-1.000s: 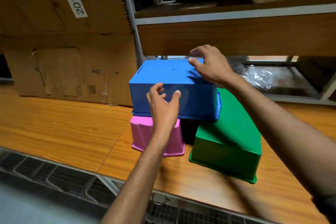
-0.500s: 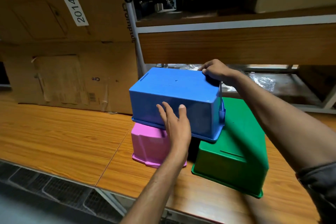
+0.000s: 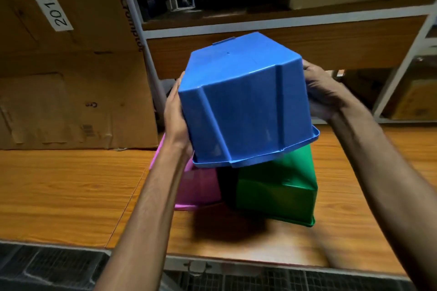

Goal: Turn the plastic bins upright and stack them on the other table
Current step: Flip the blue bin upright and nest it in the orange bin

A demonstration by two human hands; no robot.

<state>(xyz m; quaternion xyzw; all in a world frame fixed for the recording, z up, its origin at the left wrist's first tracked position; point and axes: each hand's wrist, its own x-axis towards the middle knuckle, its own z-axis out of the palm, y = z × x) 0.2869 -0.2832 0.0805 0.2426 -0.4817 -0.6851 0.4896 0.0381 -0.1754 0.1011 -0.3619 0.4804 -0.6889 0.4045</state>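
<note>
The blue rectangular plastic bin [image 3: 246, 111] hangs in the air between the two hands, above the bench [image 3: 71, 191] and not touching it. It is bottom-up and tipped: its flat base faces up and away towards the wooden shelf [image 3: 283, 40], and its rimmed mouth faces down and towards the person. The left hand [image 3: 175, 113] lies with its palm flat against the bin's left wall, fingers running straight up that wall as far as they show. The right hand [image 3: 324, 92] holds the opposite wall, its fingers curled round the far upper corner. The bin's longer axis seems to run roughly from one hand to the other, skewed a little so the left end sits nearer the person, though the wide lens makes this hard to fix. This line between the palms is what the turn depends on: rolling the bin about it would bring the mouth upward, and neither hand is nearer, so both would have to turn together. Directly below, the pink plastic bin [image 3: 198, 186] on the left and the green plastic bin [image 3: 276, 191] on the right rest mouth-down on the bench. The blue bin's lower rim is just above the green one, so the roll probably needs clearance first. The other table is not in view.
</note>
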